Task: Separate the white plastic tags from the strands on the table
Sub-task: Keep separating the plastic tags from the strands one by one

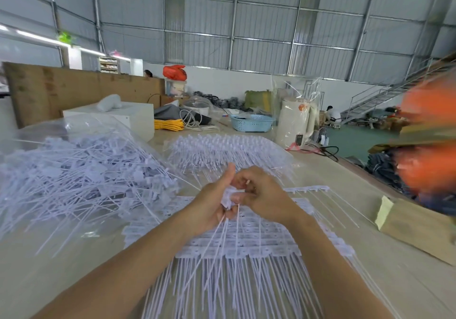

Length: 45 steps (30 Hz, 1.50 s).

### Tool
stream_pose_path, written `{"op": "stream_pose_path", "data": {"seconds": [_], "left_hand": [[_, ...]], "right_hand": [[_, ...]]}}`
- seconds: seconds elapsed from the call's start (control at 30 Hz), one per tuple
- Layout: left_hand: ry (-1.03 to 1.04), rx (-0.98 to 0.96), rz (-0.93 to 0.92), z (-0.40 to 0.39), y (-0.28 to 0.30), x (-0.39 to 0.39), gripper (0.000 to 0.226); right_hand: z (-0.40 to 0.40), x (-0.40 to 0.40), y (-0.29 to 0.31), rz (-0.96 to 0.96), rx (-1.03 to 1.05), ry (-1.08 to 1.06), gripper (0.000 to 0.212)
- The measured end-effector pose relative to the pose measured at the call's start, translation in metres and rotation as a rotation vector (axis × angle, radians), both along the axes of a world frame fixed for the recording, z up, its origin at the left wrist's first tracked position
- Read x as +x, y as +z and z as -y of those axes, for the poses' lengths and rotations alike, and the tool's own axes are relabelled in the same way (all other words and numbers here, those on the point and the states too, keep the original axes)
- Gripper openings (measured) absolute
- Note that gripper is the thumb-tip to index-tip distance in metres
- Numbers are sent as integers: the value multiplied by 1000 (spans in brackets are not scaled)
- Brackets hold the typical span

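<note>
Head view: left hand [209, 210] and right hand [261, 195] pinch thin white plastic tags [228, 199]; hasty twisting could snap strands [222, 234].

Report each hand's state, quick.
Left hand: grips a bunch of white tags with trailing strands.
Right hand: fingers curled, pinching the same bunch.

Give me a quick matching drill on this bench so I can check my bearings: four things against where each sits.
Things:
1. loose tag pile
2. blue basket
3. yellow cord
4. small tag bunch

Places:
A. pinched between left hand and right hand
B. far table, beside the white kettle
C. left, in clear plastic
D. in front of the white box

Pairs: 1-C, 2-B, 3-D, 4-A
</note>
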<state>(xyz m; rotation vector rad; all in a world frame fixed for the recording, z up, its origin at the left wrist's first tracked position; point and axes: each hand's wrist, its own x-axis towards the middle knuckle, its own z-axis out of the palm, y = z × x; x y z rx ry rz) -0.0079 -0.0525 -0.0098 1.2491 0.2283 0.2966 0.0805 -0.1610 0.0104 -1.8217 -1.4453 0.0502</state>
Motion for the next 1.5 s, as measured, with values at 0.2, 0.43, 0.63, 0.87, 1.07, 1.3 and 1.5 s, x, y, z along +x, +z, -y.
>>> {"op": "stream_pose_path", "data": {"seconds": [0.2, 0.43, 0.63, 0.87, 1.07, 1.3, 1.5], "left_hand": [[239, 130, 38, -4, -6, 1, 17], [151, 283, 14, 0, -8, -2, 30], [170, 444, -38, 2, -10, -5, 36], [79, 355, -57, 8, -3, -5, 35], [-25, -51, -17, -5, 15, -11, 36], [84, -346, 320, -23, 34, -18, 25], [23, -244, 540, -50, 89, -61, 23]], "right_hand": [[9, 15, -5, -146, -16, -42, 26], [7, 14, -4, -123, -87, -16, 27], [9, 9, -6, -129, -150, 50, 19], [13, 11, -1, -159, -97, 122, 11], [30, 35, 1, 63, -88, -90, 35], [19, 27, 2, -9, 75, -85, 45], [15, 30, -12, 33, -91, -86, 36]]}}
